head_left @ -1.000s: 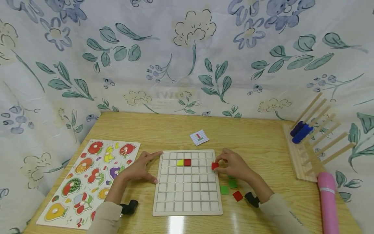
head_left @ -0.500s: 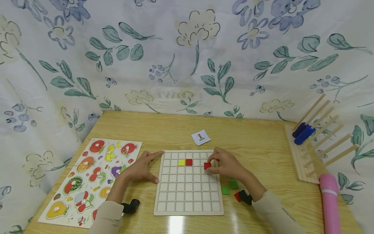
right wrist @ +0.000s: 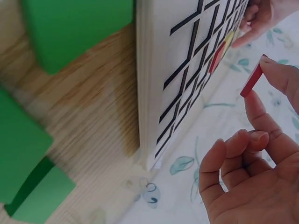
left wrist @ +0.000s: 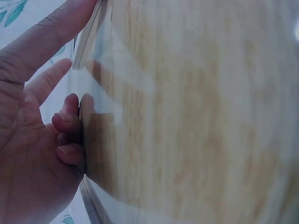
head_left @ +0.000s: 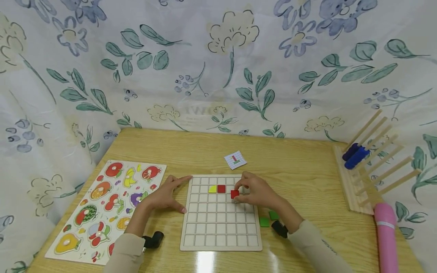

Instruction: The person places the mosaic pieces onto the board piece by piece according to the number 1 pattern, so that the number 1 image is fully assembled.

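A white grid board [head_left: 218, 231] lies on the wooden table. A yellow tile [head_left: 212, 189] and a red tile [head_left: 221, 188] sit side by side in its second row. My right hand [head_left: 257, 192] hovers over the board's right part and pinches a second red tile [head_left: 234, 194] [right wrist: 252, 80] between thumb and forefinger. My left hand [head_left: 165, 196] rests against the board's left edge, forefinger and thumb spread along it [left wrist: 60, 130]. Green tiles [head_left: 268, 218] [right wrist: 70, 28] lie on the table right of the board.
A fruit peg puzzle [head_left: 102, 204] lies at the left. A small pattern card [head_left: 235, 160] sits behind the board. A wooden rack [head_left: 368, 170] holding blue pieces stands at the right, with a pink cylinder [head_left: 385, 235] in front of it. Floral cloth walls surround the table.
My right hand has carried the red tile leftward, from the board's right edge to above its inner squares. The left hand has stayed at the board's left edge.
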`<state>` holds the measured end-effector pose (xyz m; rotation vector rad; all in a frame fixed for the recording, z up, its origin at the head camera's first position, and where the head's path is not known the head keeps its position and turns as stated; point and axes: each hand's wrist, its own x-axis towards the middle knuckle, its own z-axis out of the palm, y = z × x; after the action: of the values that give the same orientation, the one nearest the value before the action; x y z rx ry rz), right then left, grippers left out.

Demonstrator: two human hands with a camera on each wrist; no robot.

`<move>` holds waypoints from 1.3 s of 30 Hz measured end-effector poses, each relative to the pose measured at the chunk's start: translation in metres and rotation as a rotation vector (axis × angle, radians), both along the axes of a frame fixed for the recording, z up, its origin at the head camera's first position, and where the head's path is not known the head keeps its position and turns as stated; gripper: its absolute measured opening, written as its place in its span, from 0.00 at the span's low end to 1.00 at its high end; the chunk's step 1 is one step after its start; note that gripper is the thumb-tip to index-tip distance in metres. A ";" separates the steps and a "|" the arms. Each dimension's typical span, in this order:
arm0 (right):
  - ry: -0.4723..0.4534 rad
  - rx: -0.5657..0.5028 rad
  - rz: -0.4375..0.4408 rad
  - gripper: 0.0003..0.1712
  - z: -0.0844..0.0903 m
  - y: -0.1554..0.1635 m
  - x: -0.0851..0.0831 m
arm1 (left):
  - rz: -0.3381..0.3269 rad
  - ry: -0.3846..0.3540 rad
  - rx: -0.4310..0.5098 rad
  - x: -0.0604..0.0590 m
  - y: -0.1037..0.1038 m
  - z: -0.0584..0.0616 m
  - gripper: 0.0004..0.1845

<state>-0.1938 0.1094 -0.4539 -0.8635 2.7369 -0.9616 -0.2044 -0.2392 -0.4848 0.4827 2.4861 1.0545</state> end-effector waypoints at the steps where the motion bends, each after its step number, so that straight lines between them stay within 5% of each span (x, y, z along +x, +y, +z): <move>1: 0.007 0.005 0.004 0.12 0.000 -0.001 0.000 | 0.001 -0.002 0.000 0.000 0.000 0.000 0.60; 39: 0.052 0.187 0.087 0.14 -0.015 -0.041 -0.011 | 0.007 -0.001 0.004 -0.001 0.000 0.000 0.60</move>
<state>-0.2044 0.0679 -0.4686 -0.9757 2.7508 -0.6641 -0.2053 -0.2389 -0.4849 0.4748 2.4870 1.0627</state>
